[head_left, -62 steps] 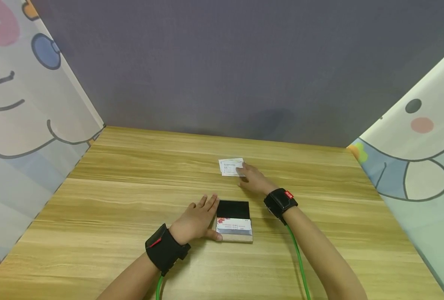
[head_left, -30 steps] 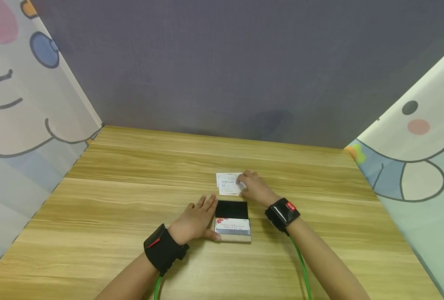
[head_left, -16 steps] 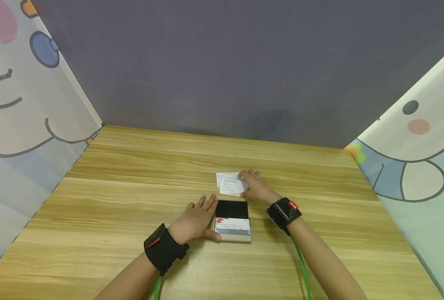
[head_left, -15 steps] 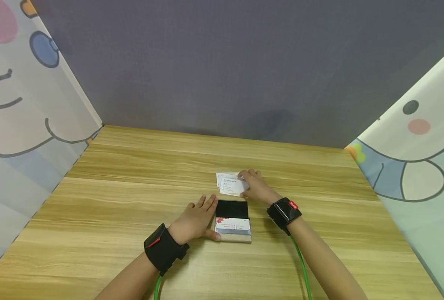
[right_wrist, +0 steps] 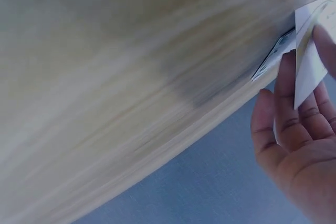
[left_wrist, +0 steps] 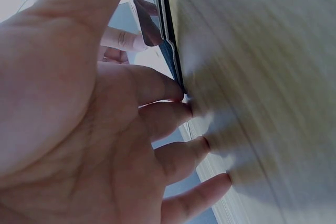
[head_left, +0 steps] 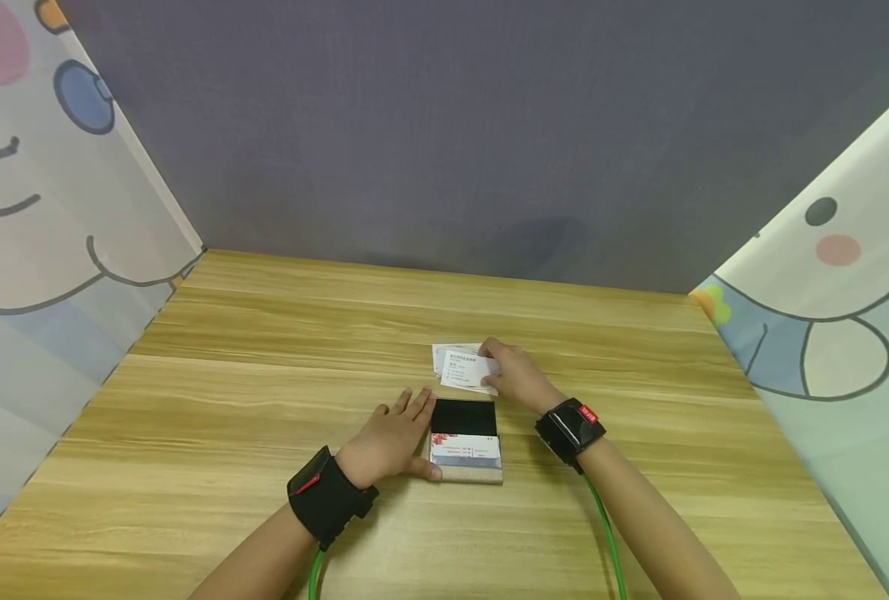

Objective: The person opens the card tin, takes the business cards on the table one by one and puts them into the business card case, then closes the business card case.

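Note:
My right hand (head_left: 517, 377) pinches a white business card (head_left: 468, 371) by its right end, thumb on one face and fingers on the other. In the right wrist view that card (right_wrist: 310, 69) stands tilted above the wood, and a second card (right_wrist: 272, 59) lies flat behind it. The flat card's left edge (head_left: 438, 358) peeks out in the head view. Nearer the body lies an opened card case (head_left: 468, 417), black inside, with printed cards (head_left: 468, 447) in its near half. My left hand (head_left: 384, 446) rests spread on the table, thumb and index finger along the case's left side.
The wooden table (head_left: 264, 375) runs back to a grey panel (head_left: 444, 133). Cartoon-printed sheets (head_left: 834, 333) stand at both sides. Each wrist wears a black strap (head_left: 570, 429), and green cables (head_left: 603, 529) trail from them toward the body.
My right hand first drew the cards nearer across the table, toward the case. Since then it has taken hold of the top card and tilted it. The left hand stays beside the case.

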A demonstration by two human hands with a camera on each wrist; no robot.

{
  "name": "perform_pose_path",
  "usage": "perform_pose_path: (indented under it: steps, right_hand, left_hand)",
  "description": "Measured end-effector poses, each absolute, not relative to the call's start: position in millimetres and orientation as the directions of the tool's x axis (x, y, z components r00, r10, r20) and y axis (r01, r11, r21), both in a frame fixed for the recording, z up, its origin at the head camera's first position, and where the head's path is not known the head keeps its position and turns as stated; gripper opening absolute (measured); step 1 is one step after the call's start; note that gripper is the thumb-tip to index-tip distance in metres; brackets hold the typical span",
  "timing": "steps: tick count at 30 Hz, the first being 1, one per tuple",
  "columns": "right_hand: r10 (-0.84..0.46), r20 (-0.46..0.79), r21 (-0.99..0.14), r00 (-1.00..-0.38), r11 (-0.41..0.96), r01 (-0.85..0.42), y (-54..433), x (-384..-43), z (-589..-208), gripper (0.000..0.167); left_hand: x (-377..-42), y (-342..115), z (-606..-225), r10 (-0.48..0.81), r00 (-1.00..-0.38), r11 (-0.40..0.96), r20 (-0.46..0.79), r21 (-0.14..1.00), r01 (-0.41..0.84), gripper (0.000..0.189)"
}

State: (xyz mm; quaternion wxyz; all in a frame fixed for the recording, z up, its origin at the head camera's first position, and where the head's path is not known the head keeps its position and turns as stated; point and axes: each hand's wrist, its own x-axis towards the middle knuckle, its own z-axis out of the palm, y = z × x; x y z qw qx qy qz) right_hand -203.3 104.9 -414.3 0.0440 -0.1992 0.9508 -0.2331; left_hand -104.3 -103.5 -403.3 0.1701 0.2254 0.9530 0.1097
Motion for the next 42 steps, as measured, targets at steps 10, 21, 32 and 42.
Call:
perform_pose_path:
  steps: [10,21,32,42]
  right_hand:
    - [-0.405,0.063,-0.526,-0.912,0.763,-0.376,109.7,-196.3,-406.7,0.016]
    - [-0.495,0.087,-0.588,-0.865,0.675,-0.446,111.2,-176.0,-396.8,0.014]
    - [-0.573,0.002,-0.673,-0.820,0.605,-0.425,111.9,-156.7,-394.2,0.012]
    - [-0.601,-0.025,-0.672,-0.799,0.602,-0.432,111.5,-151.0,-399.9,0.014]
  left_hand:
    - [-104.6,-103.6,-402.5,0.466,-0.839,0.875,-0.281,0.287,0.390,0.100]
    - [-105.6,-104.0,-403.8,0.468,-0.841,0.872,-0.271,0.292,0.392,0.102]
    - [-105.9,-105.3,-406.0,0.480,-0.846,0.861,-0.232,0.309,0.404,0.100]
    - [-105.8,-105.0,-405.6,0.481,-0.845,0.862,-0.235,0.302,0.407,0.099]
